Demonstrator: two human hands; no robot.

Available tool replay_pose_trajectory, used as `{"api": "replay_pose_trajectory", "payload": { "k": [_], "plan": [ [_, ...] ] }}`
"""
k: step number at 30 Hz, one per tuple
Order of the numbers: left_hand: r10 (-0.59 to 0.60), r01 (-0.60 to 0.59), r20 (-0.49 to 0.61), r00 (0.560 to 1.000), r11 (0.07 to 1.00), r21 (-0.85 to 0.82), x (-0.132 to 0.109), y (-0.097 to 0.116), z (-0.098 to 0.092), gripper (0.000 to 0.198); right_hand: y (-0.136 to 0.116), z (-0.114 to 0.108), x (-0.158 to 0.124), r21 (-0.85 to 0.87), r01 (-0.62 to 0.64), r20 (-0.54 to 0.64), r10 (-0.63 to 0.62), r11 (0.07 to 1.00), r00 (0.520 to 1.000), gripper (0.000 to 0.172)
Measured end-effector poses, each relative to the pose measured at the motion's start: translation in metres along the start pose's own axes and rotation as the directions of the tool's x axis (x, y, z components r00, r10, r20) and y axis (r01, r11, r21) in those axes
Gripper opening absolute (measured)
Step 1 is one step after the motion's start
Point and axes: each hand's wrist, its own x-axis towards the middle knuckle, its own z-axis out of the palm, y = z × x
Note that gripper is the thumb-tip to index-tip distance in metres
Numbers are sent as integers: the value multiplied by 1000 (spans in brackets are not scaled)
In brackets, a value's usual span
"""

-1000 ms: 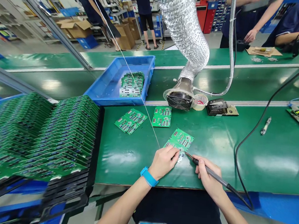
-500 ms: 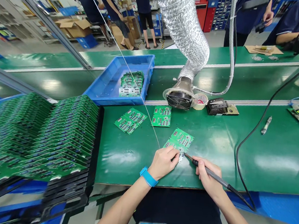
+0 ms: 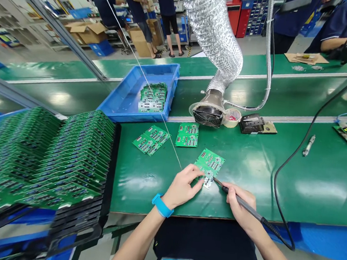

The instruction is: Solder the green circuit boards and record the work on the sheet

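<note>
A green circuit board (image 3: pixel 210 162) lies at an angle on the green bench mat in front of me. My right hand (image 3: pixel 240 203) grips a soldering iron (image 3: pixel 247 208) like a pen, its tip at the board's lower right part. My left hand (image 3: pixel 185 185), with a blue wrist strap, rests over the board's lower left edge, thumb and fingers curved toward the board. A thin solder wire (image 3: pixel 172 141) runs down from above into this hand; its end between the fingers is hidden.
Several loose boards (image 3: pixel 188 135) lie behind. A blue bin (image 3: pixel 125 85) holds more boards. Racked boards (image 3: pixel 77 157) fill the left side. A fume extractor duct (image 3: pixel 217 35) hangs ahead, beside a tape roll (image 3: pixel 232 118). The iron's black cable (image 3: pixel 275 178) loops on the right.
My left hand has shifted slightly left and its fingers have opened somewhat, uncovering more of the board. The solder wire has shifted with it. The iron stays at nearly the same spot.
</note>
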Motion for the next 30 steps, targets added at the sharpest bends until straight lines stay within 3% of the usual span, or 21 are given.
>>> {"api": "replay_pose_trajectory", "payload": {
  "k": [3,5,15,21,30],
  "plan": [
    [38,-40,126,991,999,14,-3,-4,-6,25,4,-1,-2,22,-55,-19,55,998,998,41],
    [38,-42,146,989,999,27,-4,-8,-4,26,7,-1,-4,39,-79,-24,80,996,997,41],
    [-50,49,0,999,990,131,5,-1,25,25,11,0,-6,73,-141,-87,147,987,985,39],
    [-130,131,-84,988,991,12,9,5,16,8,6,3,-5,84,-93,-72,99,992,993,39],
    [-64,67,-52,997,996,54,12,3,17,10,4,5,-4,41,-8,-26,9,999,1000,34]
  ]
}}
